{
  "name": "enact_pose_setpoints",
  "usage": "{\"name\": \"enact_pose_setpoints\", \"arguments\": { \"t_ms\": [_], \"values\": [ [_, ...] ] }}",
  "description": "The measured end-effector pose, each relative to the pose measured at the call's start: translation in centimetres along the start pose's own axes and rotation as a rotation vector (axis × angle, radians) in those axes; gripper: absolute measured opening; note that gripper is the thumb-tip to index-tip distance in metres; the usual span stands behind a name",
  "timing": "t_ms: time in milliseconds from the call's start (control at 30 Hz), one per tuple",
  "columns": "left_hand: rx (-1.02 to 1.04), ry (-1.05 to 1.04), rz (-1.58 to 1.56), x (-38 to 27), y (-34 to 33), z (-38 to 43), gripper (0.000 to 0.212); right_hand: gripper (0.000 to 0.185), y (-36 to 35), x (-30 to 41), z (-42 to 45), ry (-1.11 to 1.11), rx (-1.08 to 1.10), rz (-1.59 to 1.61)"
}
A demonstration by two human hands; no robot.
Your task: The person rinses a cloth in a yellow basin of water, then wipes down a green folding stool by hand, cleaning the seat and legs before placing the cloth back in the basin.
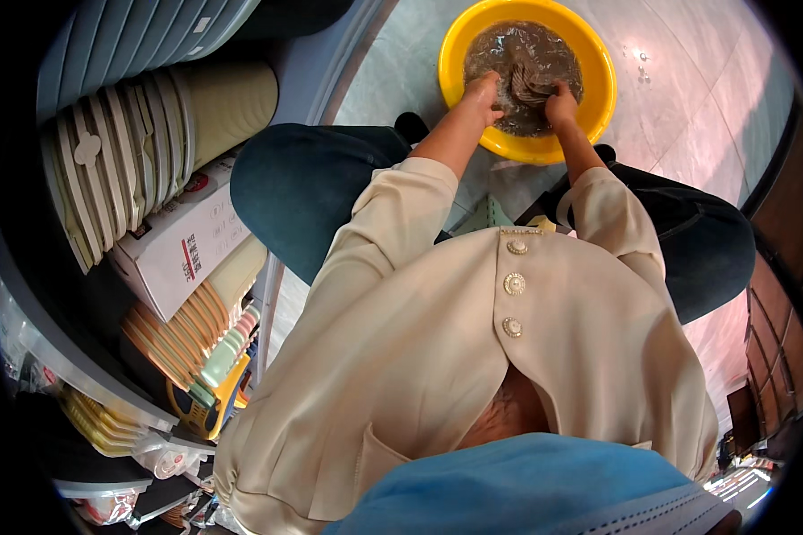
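Observation:
A round yellow plastic basin (527, 152) stands on the floor before me, holding murky grey-brown water (494, 50). In the water lies a bunched, striped brown cloth (527, 83), partly sunk. My right hand (562, 105) is at the cloth's right end, its fingers closed on a fold. At the basin's left side, my left hand (485, 97) is over the water with thumb and fingers apart. A small gap shows between it and the cloth; some of its fingertips are hard to make out.
Shelving at my left holds nested beige plastic containers (234, 100), a white printed box (174, 261) and orange-rimmed stacked containers (177, 328). My knees flank the basin. Water drops (642, 67) spot the tiled floor (682, 114). A pale green object (488, 212) shows beneath me.

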State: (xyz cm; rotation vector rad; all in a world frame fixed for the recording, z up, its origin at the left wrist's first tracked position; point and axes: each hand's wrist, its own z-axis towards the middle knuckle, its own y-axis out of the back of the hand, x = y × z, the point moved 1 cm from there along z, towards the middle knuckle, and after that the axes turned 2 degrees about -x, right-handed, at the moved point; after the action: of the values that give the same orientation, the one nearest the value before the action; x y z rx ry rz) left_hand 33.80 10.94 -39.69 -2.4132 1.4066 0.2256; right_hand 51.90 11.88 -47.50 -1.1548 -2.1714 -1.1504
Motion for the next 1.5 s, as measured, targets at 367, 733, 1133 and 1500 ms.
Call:
{"name": "enact_pose_setpoints", "arguments": {
  "t_ms": [367,733,1133,1500],
  "values": [
    [0.335,-0.14,-0.363,-0.6,-0.3,1.3,0.036,0.028,0.8,18.5,-13.5,0.151,-0.02,0.399],
    [0.525,-0.346,-0.49,-0.4,-2.7,-4.0,0.039,0.033,0.5,17.4,-12.7,0.519,-0.415,-0.076],
    [0.085,-0.186,0.141,-1.6,-3.4,0.2,0.042,0.046,3.6,2.1,3.0,-0.03,-0.22,-0.334],
    [-0.081,-0.071,0.118,0.8,-0.9,1.3,0.041,0.03,0.3,1.3,0.4,-0.19,0.081,0.439]
  ]
}}
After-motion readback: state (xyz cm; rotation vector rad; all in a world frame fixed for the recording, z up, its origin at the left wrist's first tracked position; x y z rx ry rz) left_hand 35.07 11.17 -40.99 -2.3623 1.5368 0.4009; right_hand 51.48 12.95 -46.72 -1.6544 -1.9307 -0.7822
